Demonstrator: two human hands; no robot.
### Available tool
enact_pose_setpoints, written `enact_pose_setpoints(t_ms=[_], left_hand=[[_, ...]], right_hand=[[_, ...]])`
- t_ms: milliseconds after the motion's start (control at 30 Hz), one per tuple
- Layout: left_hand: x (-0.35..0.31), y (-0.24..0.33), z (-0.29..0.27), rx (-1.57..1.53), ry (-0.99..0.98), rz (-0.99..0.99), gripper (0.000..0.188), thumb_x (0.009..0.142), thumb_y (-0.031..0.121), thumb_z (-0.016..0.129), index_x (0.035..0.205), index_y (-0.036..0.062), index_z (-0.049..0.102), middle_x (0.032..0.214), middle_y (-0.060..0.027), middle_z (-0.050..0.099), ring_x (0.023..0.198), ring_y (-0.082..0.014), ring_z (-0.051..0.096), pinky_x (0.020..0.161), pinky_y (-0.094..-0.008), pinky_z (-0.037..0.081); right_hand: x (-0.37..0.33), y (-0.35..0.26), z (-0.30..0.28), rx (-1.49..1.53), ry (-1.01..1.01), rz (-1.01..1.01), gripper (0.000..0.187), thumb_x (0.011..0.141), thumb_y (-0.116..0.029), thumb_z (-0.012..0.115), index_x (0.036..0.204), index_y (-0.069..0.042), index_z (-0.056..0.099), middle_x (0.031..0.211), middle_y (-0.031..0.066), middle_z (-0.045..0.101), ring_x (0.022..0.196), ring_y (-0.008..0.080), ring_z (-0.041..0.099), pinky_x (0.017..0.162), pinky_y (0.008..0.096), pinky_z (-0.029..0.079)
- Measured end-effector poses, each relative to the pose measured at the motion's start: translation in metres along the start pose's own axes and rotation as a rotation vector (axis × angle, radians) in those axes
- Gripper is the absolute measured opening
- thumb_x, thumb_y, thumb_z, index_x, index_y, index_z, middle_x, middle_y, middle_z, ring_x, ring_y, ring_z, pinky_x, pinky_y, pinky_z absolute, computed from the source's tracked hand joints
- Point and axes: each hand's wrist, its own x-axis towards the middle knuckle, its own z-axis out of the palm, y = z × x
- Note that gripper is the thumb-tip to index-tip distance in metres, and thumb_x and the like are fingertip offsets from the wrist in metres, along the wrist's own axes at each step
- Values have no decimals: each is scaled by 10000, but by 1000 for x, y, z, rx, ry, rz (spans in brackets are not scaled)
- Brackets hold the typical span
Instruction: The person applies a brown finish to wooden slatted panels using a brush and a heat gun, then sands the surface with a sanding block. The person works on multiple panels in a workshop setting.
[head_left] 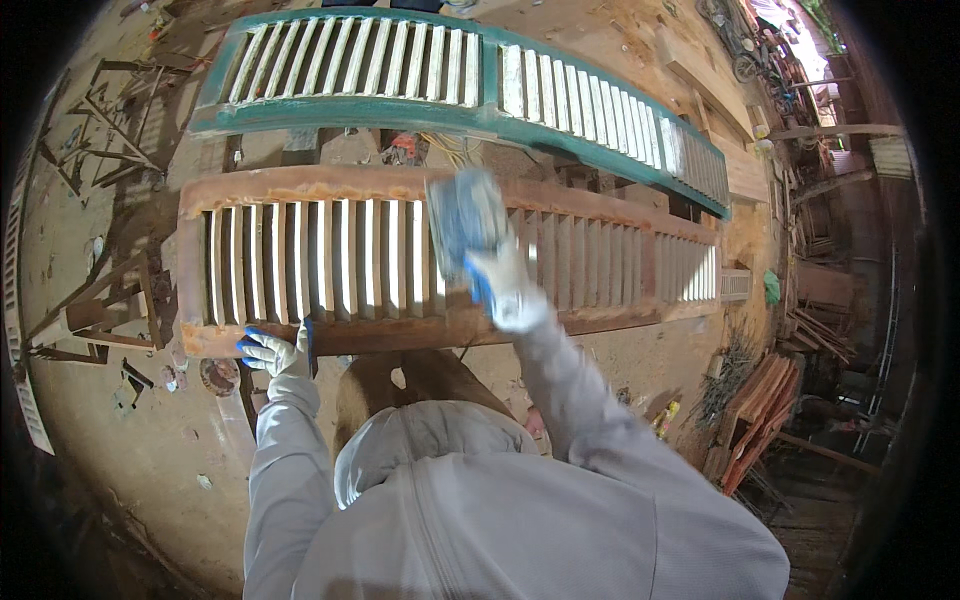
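Note:
A brown wooden louvered shutter (390, 335) lies flat in front of me, light showing between many of its slats. My right hand (505, 290), in a white glove with blue on it, is closed round a blue-grey power sander (468, 215). Motion blurs the sander, which sits across the slats near the shutter's middle; the detail of its underside is hidden. My left hand (280, 352), gloved the same way, rests on the near edge at the shutter's left end. Its fingers are spread along the edge, thumb apart.
Beyond lies a second louvered shutter (490, 120) with a green frame and whitish slats. Wooden frame pieces (110, 300) litter the floor at left. Stacked boards (755, 415) stand at right, and pale planks (705, 80) lie far right. Yellowish cords (447, 148) show between the shutters.

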Motion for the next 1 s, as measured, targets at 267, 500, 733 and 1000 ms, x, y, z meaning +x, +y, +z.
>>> enact_pose_setpoints(t_ms=[267,500,733,1000], left_hand=[[-3,-10,6,41,39,-60,1390,674,847,656,1587,149,-126,1619,-301,-111,1436,-628,-53,1171,-684,166],[2,-3,-5,-18,-5,-70,1386,665,849,663,1594,164,-106,1621,-293,-122,1451,-596,-85,1192,-661,101],[4,2,-7,0,-26,-82,1406,668,851,661,1590,130,-119,1617,-307,-129,1462,-571,-119,1187,-660,22],[0,-6,14,-50,58,-14,1392,678,840,662,1591,129,-113,1613,-313,-128,1465,-566,-110,1181,-673,49]], right_hand=[[-147,32,-19,-222,21,87,842,717,-101,788,1441,-14,367,1327,201,573,1237,301,574,1036,387,453],[99,-19,14,-87,-3,66,530,736,-45,801,1210,19,573,1022,126,708,898,216,697,801,351,567],[95,-26,7,1,-75,130,596,715,-14,805,1256,19,556,1051,134,702,957,224,694,810,360,575],[-142,27,-33,-113,95,210,682,751,26,724,1386,-41,485,1302,81,564,1194,201,571,965,341,498]])
